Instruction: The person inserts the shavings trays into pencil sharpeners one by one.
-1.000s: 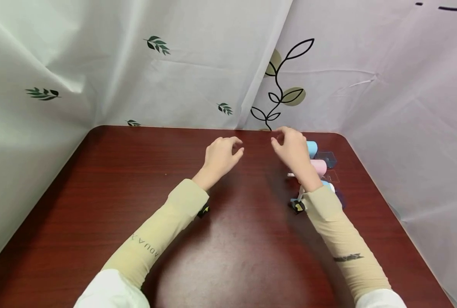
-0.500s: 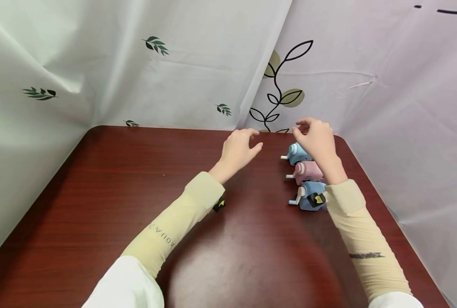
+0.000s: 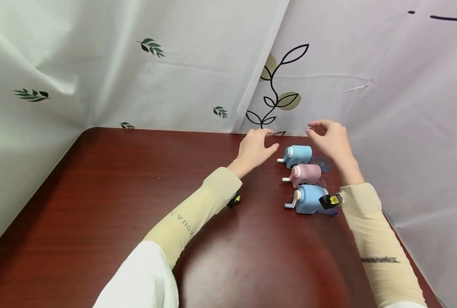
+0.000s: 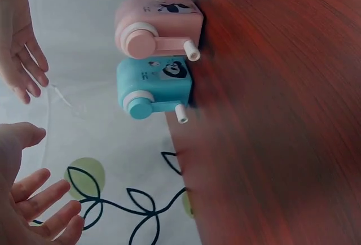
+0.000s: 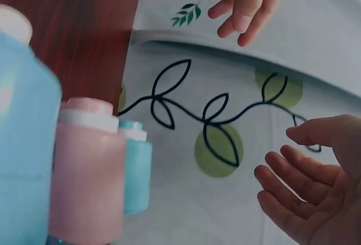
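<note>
Two hands observed, both empty, fingers relaxed and loosely bent, thumbs apart: left hand [image 3: 253,149] left of the cyan sharpener [image 3: 301,155], right hand [image 3: 335,140] to its right. Step judged: hands poised, no contact; a grasp would call for lowering the fingers around a body. Pink sharpener [image 3: 309,173] and blue sharpener [image 3: 310,197] complete the row near the tabletop's [image 3: 128,201] right edge, cyan nearest the far right corner. Bodies: rounded, seemingly smooth plastic. Tabletop: glossy, red-brown, wood-grained.
</note>
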A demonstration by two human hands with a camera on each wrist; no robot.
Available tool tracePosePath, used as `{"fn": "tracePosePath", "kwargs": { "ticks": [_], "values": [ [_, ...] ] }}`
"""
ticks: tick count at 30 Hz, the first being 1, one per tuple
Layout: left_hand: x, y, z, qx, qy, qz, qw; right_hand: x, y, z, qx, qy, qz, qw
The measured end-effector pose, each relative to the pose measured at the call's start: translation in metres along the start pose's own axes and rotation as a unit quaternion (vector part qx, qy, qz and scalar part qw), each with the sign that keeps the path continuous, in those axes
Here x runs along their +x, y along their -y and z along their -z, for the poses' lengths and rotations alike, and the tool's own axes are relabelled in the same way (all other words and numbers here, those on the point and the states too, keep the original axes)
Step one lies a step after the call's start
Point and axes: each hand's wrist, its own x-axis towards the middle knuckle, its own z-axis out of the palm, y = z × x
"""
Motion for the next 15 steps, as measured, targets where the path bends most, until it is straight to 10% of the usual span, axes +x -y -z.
{"fn": "tracePosePath", "kwargs": {
  "ticks": [8, 15],
  "values": [
    [0.006, 0.003, -0.02, -0.028, 0.012, 0.033, 0.999, 0.0, -0.021, 0.002, 0.03, -0.009, -0.031, 0.999],
    [0.013, -0.002, -0.036, -0.011, 0.016, -0.001, 0.9998, 0.001, -0.039, -0.003, 0.043, -0.063, -0.051, 0.996]
  ]
}}
